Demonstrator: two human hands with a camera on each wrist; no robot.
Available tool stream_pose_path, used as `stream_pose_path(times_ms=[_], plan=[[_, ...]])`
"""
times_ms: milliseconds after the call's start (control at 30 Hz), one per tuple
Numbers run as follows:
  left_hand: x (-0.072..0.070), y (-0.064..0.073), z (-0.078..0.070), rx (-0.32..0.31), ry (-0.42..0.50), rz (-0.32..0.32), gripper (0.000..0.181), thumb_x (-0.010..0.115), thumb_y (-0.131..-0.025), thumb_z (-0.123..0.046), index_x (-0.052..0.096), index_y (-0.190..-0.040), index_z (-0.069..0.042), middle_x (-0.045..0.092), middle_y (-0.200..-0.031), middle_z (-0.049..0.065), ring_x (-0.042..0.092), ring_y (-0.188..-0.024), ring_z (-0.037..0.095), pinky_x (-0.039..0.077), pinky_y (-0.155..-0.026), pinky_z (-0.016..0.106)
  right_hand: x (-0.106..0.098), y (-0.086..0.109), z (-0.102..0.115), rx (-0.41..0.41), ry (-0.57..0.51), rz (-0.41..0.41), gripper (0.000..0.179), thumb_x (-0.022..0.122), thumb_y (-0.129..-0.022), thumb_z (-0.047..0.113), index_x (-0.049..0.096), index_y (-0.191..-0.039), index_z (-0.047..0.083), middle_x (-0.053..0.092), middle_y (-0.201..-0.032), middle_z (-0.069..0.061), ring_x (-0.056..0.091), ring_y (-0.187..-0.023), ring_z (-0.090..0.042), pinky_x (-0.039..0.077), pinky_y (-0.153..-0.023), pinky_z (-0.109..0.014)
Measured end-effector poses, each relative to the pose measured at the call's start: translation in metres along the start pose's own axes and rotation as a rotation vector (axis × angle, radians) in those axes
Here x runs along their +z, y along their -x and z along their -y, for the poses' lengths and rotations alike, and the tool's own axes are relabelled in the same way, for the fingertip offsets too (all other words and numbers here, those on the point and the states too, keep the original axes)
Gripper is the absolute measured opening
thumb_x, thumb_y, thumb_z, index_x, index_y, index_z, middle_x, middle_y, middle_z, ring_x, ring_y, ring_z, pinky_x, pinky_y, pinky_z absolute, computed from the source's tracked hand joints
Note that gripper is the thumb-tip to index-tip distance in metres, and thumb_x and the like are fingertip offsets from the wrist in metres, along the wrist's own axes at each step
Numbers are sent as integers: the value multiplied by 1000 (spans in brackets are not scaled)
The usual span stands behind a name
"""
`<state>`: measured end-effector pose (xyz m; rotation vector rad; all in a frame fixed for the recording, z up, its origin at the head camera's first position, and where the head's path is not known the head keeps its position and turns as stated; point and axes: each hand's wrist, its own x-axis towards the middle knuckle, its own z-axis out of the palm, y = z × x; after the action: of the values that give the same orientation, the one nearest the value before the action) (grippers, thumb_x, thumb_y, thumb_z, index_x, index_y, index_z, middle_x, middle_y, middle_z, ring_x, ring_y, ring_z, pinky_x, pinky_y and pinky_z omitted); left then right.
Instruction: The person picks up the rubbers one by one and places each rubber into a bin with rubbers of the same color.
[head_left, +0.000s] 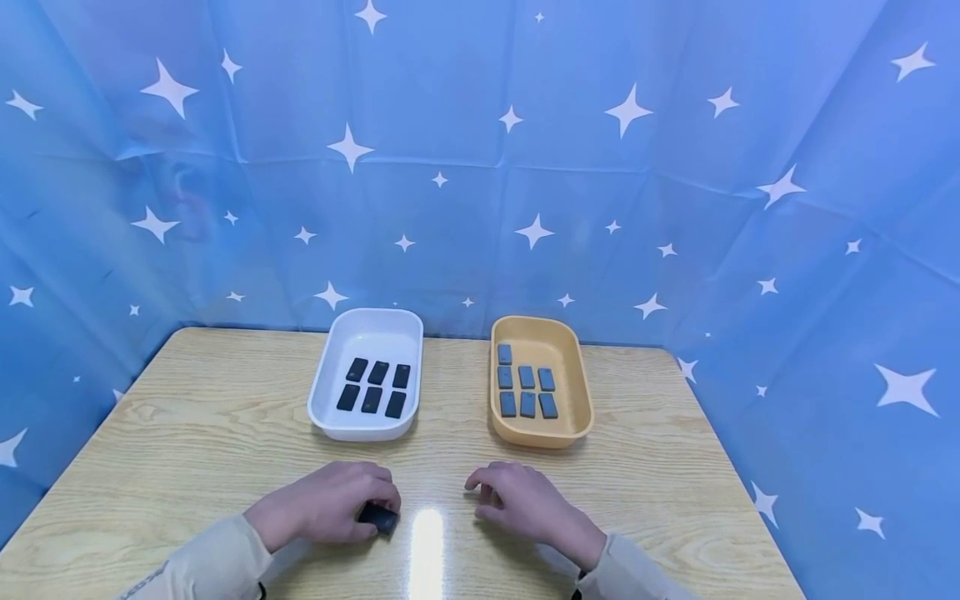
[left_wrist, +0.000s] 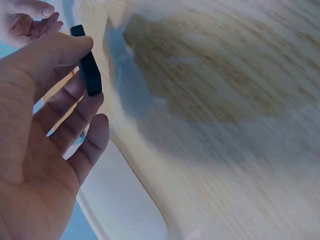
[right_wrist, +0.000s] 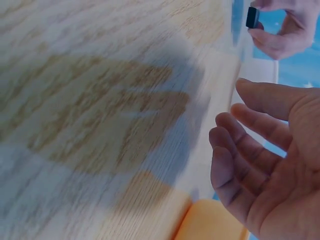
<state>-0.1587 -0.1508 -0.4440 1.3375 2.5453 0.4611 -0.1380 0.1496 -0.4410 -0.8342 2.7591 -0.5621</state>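
In the head view my left hand point(head_left: 337, 504) pinches a small black rectangular block point(head_left: 378, 517) between thumb and fingers, in front of the white tray point(head_left: 365, 434). The left wrist view shows the thumb on one side of the block point(left_wrist: 90, 75) and fingertips on the other. My right hand point(head_left: 528, 504), fingers loosely bent, holds nothing and hovers near the tan tray point(head_left: 542, 438). Two rows of similar black blocks point(head_left: 371, 400) lie in the white tray. Several blue-grey blocks point(head_left: 527, 405) lie in the tan tray, toward its left side.
Both trays stand side by side at the back of the wooden table point(head_left: 195, 417), with a gap between them. A blue curtain point(head_left: 465, 100) with white stars hangs behind and around the table. A bright light reflection shows on the wood between the hands.
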Motion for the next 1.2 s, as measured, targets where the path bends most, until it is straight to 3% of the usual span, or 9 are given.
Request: stream_pose_path(times_ms=[367, 600, 833, 1200], plan=[[-7, -3, -6, 5, -33, 20, 25, 74, -74, -24, 67, -97, -33, 57, -89, -20, 49, -79, -3, 45, -70, 21, 1, 1, -1, 3, 10, -5, 25, 75, -83, 24, 70, -108, 19, 65, -85, 11, 51, -70, 3, 45, -64, -20], [-21, -7, -7, 9, -39, 36, 25, 74, -77, -24, 68, -100, -29, 60, -92, -18, 52, -81, -2, 48, -74, 22, 3, 1, -2, 4, 5, -3, 26, 75, -83, 23, 70, -108, 18, 65, -85, 10, 52, -71, 2, 45, -64, -19], [-39, -13, -8, 27, -63, -8, 23, 74, -77, -24, 70, -100, -25, 60, -86, -17, 52, -78, -1, 47, -72, 22, 3, 2, -1, 9, 6, -1, 25, 75, -84, 23, 70, -108, 19, 65, -85, 11, 53, -71, 2, 45, -64, -19], [-60, -20, -4, -23, -33, -52, 25, 71, -83, -24, 69, -107, -27, 63, -93, -17, 55, -77, 1, 48, -72, 25, 3, 3, 0, 9, -10, 2, 25, 74, -84, 23, 70, -108, 19, 65, -85, 10, 51, -70, 2, 42, -63, -19]])
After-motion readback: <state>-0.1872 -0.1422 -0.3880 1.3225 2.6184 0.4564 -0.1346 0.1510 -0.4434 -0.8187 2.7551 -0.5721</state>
